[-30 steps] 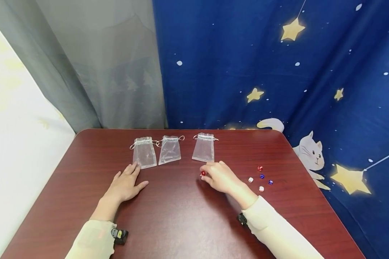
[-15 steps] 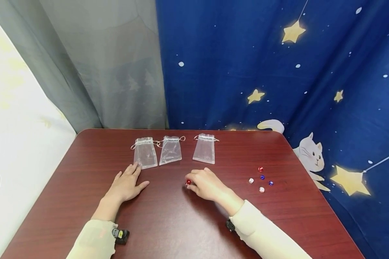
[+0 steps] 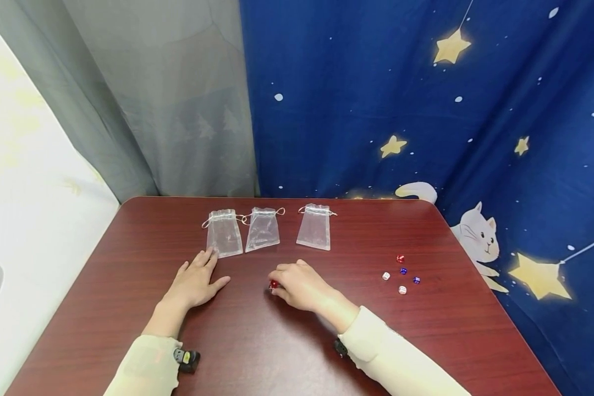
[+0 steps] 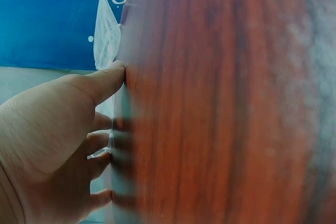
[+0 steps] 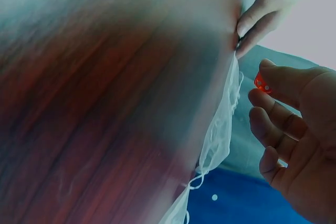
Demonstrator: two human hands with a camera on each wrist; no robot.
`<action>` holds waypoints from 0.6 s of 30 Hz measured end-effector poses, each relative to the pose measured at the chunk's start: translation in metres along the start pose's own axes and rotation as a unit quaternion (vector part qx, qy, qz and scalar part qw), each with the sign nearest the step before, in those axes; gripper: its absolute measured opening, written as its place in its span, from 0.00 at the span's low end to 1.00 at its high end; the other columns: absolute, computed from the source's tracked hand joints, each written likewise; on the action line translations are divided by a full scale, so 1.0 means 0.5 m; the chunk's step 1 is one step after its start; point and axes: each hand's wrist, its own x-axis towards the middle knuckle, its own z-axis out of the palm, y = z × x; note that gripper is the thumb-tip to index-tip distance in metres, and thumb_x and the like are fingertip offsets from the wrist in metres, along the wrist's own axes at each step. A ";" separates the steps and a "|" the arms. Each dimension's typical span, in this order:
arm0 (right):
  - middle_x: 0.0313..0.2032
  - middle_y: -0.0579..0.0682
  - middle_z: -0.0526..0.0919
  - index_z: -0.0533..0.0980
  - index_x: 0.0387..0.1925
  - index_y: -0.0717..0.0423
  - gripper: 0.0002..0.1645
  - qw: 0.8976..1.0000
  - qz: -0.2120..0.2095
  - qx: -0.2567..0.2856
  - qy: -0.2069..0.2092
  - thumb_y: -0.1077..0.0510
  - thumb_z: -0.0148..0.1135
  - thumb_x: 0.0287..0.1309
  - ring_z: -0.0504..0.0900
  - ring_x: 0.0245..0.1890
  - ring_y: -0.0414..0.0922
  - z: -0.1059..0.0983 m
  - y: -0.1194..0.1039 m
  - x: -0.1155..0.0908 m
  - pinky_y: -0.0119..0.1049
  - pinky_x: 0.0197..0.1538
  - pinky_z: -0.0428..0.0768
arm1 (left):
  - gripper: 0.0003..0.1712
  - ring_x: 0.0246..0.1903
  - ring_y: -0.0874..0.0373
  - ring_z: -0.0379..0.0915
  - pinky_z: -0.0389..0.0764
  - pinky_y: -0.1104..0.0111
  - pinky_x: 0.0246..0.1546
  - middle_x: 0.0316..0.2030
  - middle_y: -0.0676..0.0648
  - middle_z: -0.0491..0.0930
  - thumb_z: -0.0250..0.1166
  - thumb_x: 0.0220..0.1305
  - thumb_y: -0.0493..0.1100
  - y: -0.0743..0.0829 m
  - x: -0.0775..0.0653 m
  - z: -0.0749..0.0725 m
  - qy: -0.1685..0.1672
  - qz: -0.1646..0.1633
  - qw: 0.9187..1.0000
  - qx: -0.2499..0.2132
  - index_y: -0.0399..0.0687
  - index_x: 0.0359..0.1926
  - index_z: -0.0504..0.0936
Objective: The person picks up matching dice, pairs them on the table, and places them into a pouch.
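A: Where do we have the red die (image 5: 261, 83)?
B: Over the tabletop (image 3: 257, 352), pinched narrowly between thumb and index finger of our right hand (image 3: 299, 286)

A: How should it handle?
B: We judge it light, stiff and hardly fragile, though its smooth faces may slip, so we do best to grip two opposite faces

A: And our left hand (image 3: 192, 283)?
B: Its fingers spread wide, gripping nothing, tips at the lower edge of the left bag (image 3: 224, 234), sheer and probably soft. The middle bag (image 3: 263, 228) and right bag (image 3: 314, 228) lie beside it; far right sit another red die (image 3: 400, 258), two blue dice (image 3: 403, 270) and two white dice (image 3: 386, 276)
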 end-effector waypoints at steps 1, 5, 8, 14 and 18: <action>0.38 0.40 0.84 0.84 0.48 0.48 0.14 1.000 -0.001 -0.002 -0.002 0.48 0.69 0.63 0.83 0.40 0.37 0.000 -0.003 0.002 0.35 0.37 0.69 | 0.46 0.74 0.33 0.49 0.52 0.34 0.68 0.74 0.30 0.56 0.61 0.70 0.60 0.000 0.000 0.000 0.000 0.000 1.000 0.001 0.30 0.74 0.61; 0.40 0.40 0.84 0.84 0.48 0.47 0.15 1.000 -0.005 -0.007 -0.010 0.47 0.69 0.63 0.83 0.41 0.36 0.004 -0.015 0.009 0.34 0.37 0.69 | 0.46 0.74 0.33 0.49 0.52 0.34 0.69 0.74 0.30 0.56 0.61 0.70 0.59 0.004 -0.002 -0.003 -0.001 -0.001 1.000 0.000 0.30 0.73 0.61; 0.39 0.39 0.84 0.84 0.47 0.46 0.14 1.000 -0.012 -0.015 -0.015 0.46 0.69 0.63 0.83 0.41 0.35 0.013 -0.023 0.015 0.34 0.37 0.69 | 0.45 0.74 0.34 0.50 0.53 0.34 0.69 0.74 0.30 0.56 0.62 0.70 0.59 0.008 -0.004 -0.006 -0.001 -0.002 1.000 0.002 0.30 0.73 0.61; 0.36 0.37 0.83 0.84 0.43 0.43 0.11 0.998 -0.031 -0.040 -0.028 0.45 0.69 0.62 0.82 0.40 0.34 0.036 -0.040 0.024 0.32 0.37 0.69 | 0.45 0.74 0.34 0.51 0.53 0.35 0.69 0.74 0.31 0.57 0.61 0.70 0.59 0.010 -0.005 -0.008 0.001 -0.003 1.000 0.007 0.30 0.73 0.63; 0.35 0.36 0.82 0.83 0.40 0.42 0.09 0.997 -0.036 -0.048 -0.042 0.45 0.70 0.61 0.82 0.39 0.34 0.045 -0.047 0.025 0.32 0.36 0.68 | 0.45 0.74 0.34 0.50 0.53 0.35 0.69 0.74 0.31 0.57 0.61 0.70 0.60 0.007 -0.004 -0.007 0.001 -0.004 1.000 0.005 0.30 0.73 0.63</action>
